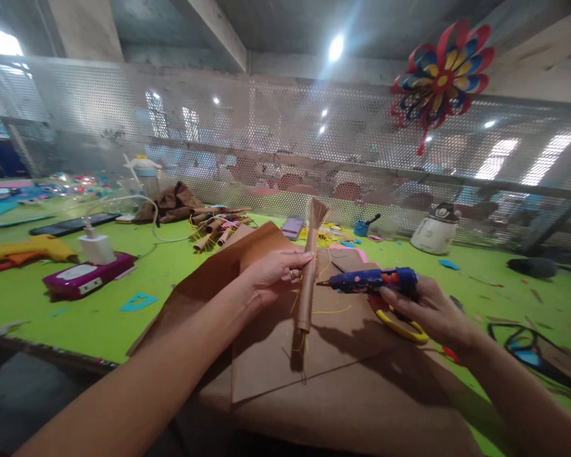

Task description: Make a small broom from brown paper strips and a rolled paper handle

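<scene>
My left hand (pixel 278 270) pinches a rolled brown paper tube (pixel 306 292) near its upper part. The tube stands tilted, with a fringed, fanned-out top (pixel 318 214) and yellow thread at its lower end. My right hand (pixel 433 308) is wrapped round a blue hot glue gun (pixel 371 281). Its nozzle points left and sits just right of the tube, apart from it by a small gap. Beneath both hands lie sheets of brown paper (pixel 266 374). Scissors with yellow handles (pixel 404 327) rest on the paper under my right hand, partly hidden by it.
Several rolled paper tubes (pixel 219 225) with yellow thread lie at the back. On the left are a purple power strip (pixel 88 276) with a white charger (pixel 96 247), a yellow glue gun (pixel 28 249) and a phone (pixel 73 223). A white container (pixel 435 231) stands back right; glasses (pixel 528 343) lie right.
</scene>
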A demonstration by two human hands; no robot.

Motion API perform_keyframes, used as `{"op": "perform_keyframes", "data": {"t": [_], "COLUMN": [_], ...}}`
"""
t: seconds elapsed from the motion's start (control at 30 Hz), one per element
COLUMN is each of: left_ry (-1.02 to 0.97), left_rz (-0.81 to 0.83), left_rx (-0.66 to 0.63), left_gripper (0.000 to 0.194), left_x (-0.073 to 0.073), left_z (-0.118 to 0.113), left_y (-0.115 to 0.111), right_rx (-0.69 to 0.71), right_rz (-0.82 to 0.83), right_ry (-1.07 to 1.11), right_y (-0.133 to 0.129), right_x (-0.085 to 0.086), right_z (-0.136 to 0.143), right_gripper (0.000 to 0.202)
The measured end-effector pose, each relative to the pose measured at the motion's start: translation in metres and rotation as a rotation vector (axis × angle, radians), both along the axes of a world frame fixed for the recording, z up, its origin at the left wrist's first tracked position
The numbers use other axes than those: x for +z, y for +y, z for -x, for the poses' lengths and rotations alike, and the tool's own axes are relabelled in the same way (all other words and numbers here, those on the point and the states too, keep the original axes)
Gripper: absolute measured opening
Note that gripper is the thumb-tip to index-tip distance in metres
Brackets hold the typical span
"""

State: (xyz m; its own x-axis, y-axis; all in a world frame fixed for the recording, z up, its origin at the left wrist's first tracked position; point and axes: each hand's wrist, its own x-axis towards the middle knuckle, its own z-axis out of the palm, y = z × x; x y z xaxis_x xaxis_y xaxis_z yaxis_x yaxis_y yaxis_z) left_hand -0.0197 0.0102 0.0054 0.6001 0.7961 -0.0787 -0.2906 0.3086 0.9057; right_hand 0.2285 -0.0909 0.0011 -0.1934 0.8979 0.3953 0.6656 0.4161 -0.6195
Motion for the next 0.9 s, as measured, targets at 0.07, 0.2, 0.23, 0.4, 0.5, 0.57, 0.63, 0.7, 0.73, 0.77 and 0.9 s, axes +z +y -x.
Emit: {"op": "perform_keyframes", "data": {"t": [0.07, 0.2, 0.23, 0.4, 0.5, 0.57, 0.63, 0.7, 0.73, 0.77, 0.9], "left_ry": [-0.012, -0.023, -0.026, -0.031, -0.061, -0.087, -0.096, -0.103, -0.109, -0.118, -0.144], "left_rz": [-0.006, -0.059, -0.075, -0.096, -0.073, -0.068, -0.061, -0.055, -0.056, -0.061, -0.105], "left_rx": [-0.003, 0.009, 0.023, 0.101, 0.103, 0.113, 0.129, 0.133, 0.134, 0.135, 0.114], "left_gripper": [0.02, 0.019, 0.019, 0.021, 0.02, 0.02, 0.021, 0.021, 0.021, 0.021, 0.02], "left_x": [0.001, 0.0, 0.0, -0.001, 0.0, -0.001, -0.003, -0.005, -0.006, -0.006, -0.006], "left_z": [0.001, 0.002, 0.001, 0.001, 0.001, 0.002, 0.002, 0.001, 0.001, 0.001, 0.001], "left_y": [0.001, 0.003, 0.004, 0.005, 0.003, 0.002, 0.003, 0.004, 0.005, 0.006, 0.006], "right_rx": [0.006, -0.065, -0.1, -0.411, -0.548, -0.581, -0.557, -0.543, -0.54, -0.536, -0.472], "right_rz": [0.026, 0.015, -0.007, -0.221, -0.255, -0.176, -0.038, 0.034, 0.04, 0.035, 0.044], "right_ry": [0.039, 0.147, 0.148, -0.1, -0.287, -0.41, -0.529, -0.602, -0.624, -0.64, -0.707], "right_y": [0.0, 0.002, 0.005, 0.029, 0.049, 0.061, 0.071, 0.08, 0.084, 0.088, 0.102], "right_x": [0.002, 0.005, 0.005, -0.009, -0.024, -0.031, -0.034, -0.033, -0.031, -0.029, -0.025], "right_z": [-0.002, -0.006, -0.007, -0.022, -0.043, -0.058, -0.071, -0.08, -0.084, -0.087, -0.1], "right_gripper": [0.04, 0.043, 0.044, 0.041, 0.047, 0.045, 0.04, 0.034, 0.031, 0.029, 0.027]}}
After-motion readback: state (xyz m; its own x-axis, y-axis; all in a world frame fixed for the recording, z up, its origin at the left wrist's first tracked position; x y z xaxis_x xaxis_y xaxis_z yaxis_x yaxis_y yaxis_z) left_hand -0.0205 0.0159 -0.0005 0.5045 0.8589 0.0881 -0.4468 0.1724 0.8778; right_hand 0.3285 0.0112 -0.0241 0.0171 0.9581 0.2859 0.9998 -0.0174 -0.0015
